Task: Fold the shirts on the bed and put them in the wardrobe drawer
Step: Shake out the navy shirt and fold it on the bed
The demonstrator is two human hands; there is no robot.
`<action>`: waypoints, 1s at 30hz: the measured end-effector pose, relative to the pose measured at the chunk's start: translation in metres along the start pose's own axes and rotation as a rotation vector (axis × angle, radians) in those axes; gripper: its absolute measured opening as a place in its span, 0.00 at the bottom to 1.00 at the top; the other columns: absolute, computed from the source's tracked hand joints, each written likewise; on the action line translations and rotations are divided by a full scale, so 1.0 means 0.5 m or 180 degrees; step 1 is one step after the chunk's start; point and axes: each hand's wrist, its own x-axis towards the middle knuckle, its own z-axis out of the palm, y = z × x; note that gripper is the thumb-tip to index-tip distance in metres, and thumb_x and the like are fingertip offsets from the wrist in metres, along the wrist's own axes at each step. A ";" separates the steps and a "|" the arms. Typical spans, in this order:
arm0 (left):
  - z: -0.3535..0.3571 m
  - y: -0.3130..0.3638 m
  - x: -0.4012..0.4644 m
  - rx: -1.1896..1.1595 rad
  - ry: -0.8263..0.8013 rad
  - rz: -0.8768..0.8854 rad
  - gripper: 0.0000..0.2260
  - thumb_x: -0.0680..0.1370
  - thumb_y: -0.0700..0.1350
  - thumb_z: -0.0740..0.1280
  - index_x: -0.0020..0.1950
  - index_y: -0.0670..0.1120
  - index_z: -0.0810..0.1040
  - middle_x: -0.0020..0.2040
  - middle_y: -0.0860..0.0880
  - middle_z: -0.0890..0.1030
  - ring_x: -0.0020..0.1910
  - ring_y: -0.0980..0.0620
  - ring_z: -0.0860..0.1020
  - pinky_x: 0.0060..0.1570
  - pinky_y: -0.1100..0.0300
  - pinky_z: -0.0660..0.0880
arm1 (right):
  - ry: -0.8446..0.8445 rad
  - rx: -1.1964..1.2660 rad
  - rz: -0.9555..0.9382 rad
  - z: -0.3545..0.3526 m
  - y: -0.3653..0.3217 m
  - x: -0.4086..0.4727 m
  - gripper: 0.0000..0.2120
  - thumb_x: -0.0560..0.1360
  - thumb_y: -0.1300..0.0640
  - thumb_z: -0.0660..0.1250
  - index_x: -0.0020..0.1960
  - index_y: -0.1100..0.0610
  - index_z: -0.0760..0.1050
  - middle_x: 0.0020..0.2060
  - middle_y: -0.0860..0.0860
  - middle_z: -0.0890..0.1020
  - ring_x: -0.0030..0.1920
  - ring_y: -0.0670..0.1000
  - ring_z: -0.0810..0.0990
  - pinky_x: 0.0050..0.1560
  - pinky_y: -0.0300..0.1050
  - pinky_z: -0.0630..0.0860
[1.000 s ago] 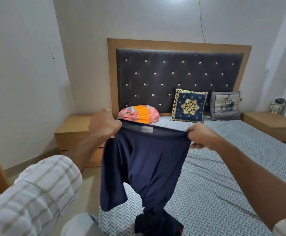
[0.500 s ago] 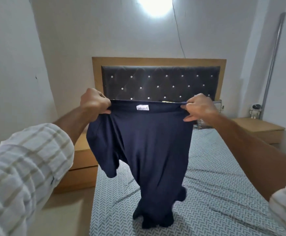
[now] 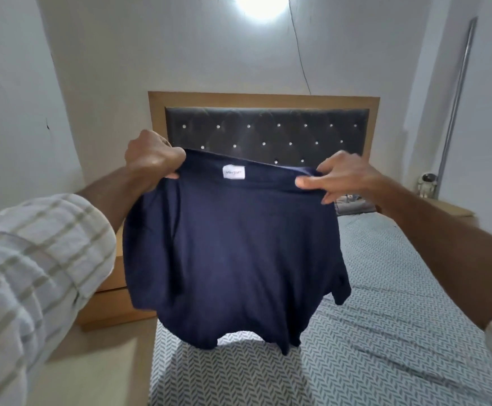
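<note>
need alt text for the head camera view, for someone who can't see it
Two hands, left hand and right hand, hold a navy shirt up by its shoulders above a bed with a patterned sheet. A dark studded headboard stands behind.

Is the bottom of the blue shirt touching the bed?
Apart. The head view shows the navy shirt, held up by both hands, with its hem hanging above the bed; patterned sheet and a shadow show below it.

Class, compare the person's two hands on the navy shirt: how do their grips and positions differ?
The left hand is a closed fist bunching the shirt at its shoulder; the right hand pinches it with thumb in front and looser fingers. The left hand sits slightly higher than the right. Both hold the shirt's top edge above the bed.
</note>
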 end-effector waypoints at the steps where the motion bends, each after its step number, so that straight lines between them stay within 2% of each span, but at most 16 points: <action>1: -0.001 -0.006 0.002 0.0101 -0.0156 0.0010 0.08 0.72 0.40 0.64 0.44 0.43 0.83 0.38 0.48 0.84 0.31 0.48 0.85 0.50 0.56 0.82 | -0.0457 0.0346 -0.0013 -0.001 0.004 -0.010 0.22 0.69 0.39 0.77 0.46 0.58 0.83 0.40 0.51 0.87 0.39 0.49 0.87 0.47 0.44 0.80; 3: -0.007 -0.022 0.004 0.0311 -0.0632 0.0080 0.08 0.72 0.47 0.71 0.47 0.44 0.81 0.44 0.47 0.84 0.35 0.48 0.85 0.52 0.52 0.81 | -0.0917 0.0701 -0.0097 -0.005 0.023 -0.027 0.12 0.71 0.55 0.79 0.50 0.61 0.83 0.43 0.55 0.87 0.44 0.51 0.87 0.43 0.39 0.81; 4: -0.012 -0.031 0.001 0.0371 -0.0955 0.0100 0.14 0.71 0.52 0.75 0.49 0.45 0.79 0.47 0.47 0.83 0.39 0.47 0.85 0.53 0.51 0.81 | -0.0940 0.0695 -0.0105 -0.003 0.036 -0.029 0.09 0.72 0.61 0.77 0.51 0.61 0.83 0.44 0.55 0.87 0.44 0.51 0.87 0.40 0.36 0.80; 6: -0.016 -0.049 -0.007 0.0403 -0.1589 0.0160 0.24 0.67 0.56 0.80 0.53 0.46 0.76 0.49 0.47 0.80 0.47 0.46 0.81 0.53 0.49 0.80 | -0.0832 0.0638 0.0003 0.010 0.062 -0.027 0.06 0.73 0.62 0.75 0.50 0.61 0.84 0.42 0.55 0.86 0.39 0.50 0.85 0.38 0.36 0.79; 8: -0.007 -0.071 -0.019 0.0488 -0.1846 0.0334 0.20 0.68 0.51 0.81 0.54 0.46 0.77 0.49 0.46 0.80 0.49 0.46 0.80 0.51 0.50 0.78 | -0.0532 0.0605 0.0149 0.022 0.083 -0.021 0.07 0.72 0.55 0.77 0.44 0.59 0.84 0.37 0.52 0.84 0.37 0.49 0.80 0.40 0.42 0.75; 11: 0.009 -0.108 -0.029 0.0520 -0.1544 0.0717 0.02 0.76 0.43 0.73 0.47 0.46 0.83 0.44 0.43 0.83 0.46 0.44 0.81 0.49 0.51 0.76 | -0.0267 0.1167 0.0220 0.035 0.107 -0.020 0.10 0.72 0.53 0.78 0.35 0.55 0.82 0.33 0.47 0.82 0.38 0.48 0.77 0.45 0.46 0.73; 14: 0.018 -0.129 -0.052 0.0030 -0.1561 0.0627 0.09 0.81 0.40 0.66 0.45 0.44 0.84 0.36 0.43 0.80 0.37 0.48 0.74 0.40 0.55 0.71 | -0.0380 0.2038 0.0135 0.055 0.128 -0.027 0.10 0.72 0.56 0.76 0.34 0.56 0.80 0.36 0.52 0.82 0.40 0.51 0.79 0.49 0.49 0.78; 16: 0.023 -0.137 -0.061 -0.0162 -0.1585 0.0489 0.11 0.83 0.42 0.64 0.46 0.44 0.84 0.37 0.44 0.77 0.35 0.49 0.72 0.36 0.55 0.70 | -0.0385 0.2456 0.0131 0.066 0.135 -0.032 0.08 0.72 0.55 0.75 0.38 0.58 0.81 0.39 0.54 0.83 0.41 0.51 0.81 0.45 0.49 0.82; 19: 0.033 -0.142 -0.068 -0.0462 -0.1561 0.0290 0.10 0.85 0.42 0.61 0.49 0.49 0.80 0.38 0.44 0.80 0.29 0.48 0.79 0.27 0.57 0.74 | -0.0291 0.2631 0.0154 0.088 0.139 -0.028 0.08 0.77 0.53 0.71 0.42 0.57 0.80 0.39 0.52 0.82 0.39 0.49 0.81 0.38 0.46 0.81; 22: 0.049 -0.144 -0.065 -0.0781 -0.1312 0.0012 0.09 0.86 0.45 0.58 0.52 0.46 0.76 0.41 0.43 0.78 0.24 0.47 0.78 0.24 0.58 0.76 | -0.0142 0.2530 0.0073 0.112 0.138 -0.022 0.12 0.81 0.48 0.66 0.39 0.50 0.76 0.39 0.53 0.77 0.38 0.51 0.75 0.40 0.46 0.74; 24: 0.060 -0.152 -0.057 -0.0544 -0.1273 0.0144 0.12 0.84 0.50 0.61 0.49 0.44 0.76 0.41 0.44 0.75 0.28 0.49 0.75 0.28 0.58 0.72 | -0.0068 0.2527 -0.0024 0.126 0.142 -0.018 0.13 0.82 0.46 0.63 0.40 0.49 0.75 0.40 0.54 0.77 0.42 0.54 0.74 0.41 0.45 0.72; 27: 0.052 -0.168 -0.050 0.0418 -0.1507 0.0739 0.15 0.75 0.58 0.73 0.48 0.48 0.76 0.43 0.50 0.79 0.42 0.50 0.78 0.39 0.55 0.73 | -0.0089 0.2072 -0.0179 0.127 0.153 -0.032 0.12 0.80 0.48 0.66 0.42 0.54 0.75 0.34 0.46 0.81 0.38 0.49 0.77 0.38 0.41 0.75; 28: 0.050 -0.173 -0.049 0.0808 -0.1560 0.0929 0.16 0.73 0.57 0.75 0.49 0.49 0.76 0.44 0.51 0.79 0.43 0.50 0.78 0.39 0.56 0.73 | -0.0216 0.1850 -0.0169 0.125 0.157 -0.036 0.12 0.78 0.48 0.69 0.43 0.55 0.76 0.37 0.48 0.83 0.39 0.50 0.79 0.40 0.44 0.77; 30: 0.056 -0.178 -0.049 0.1158 -0.1592 0.1120 0.09 0.75 0.50 0.74 0.49 0.50 0.76 0.44 0.50 0.80 0.46 0.48 0.79 0.40 0.56 0.72 | -0.0691 0.1483 -0.0026 0.118 0.162 -0.048 0.10 0.74 0.49 0.75 0.45 0.56 0.81 0.45 0.54 0.86 0.44 0.52 0.83 0.47 0.51 0.80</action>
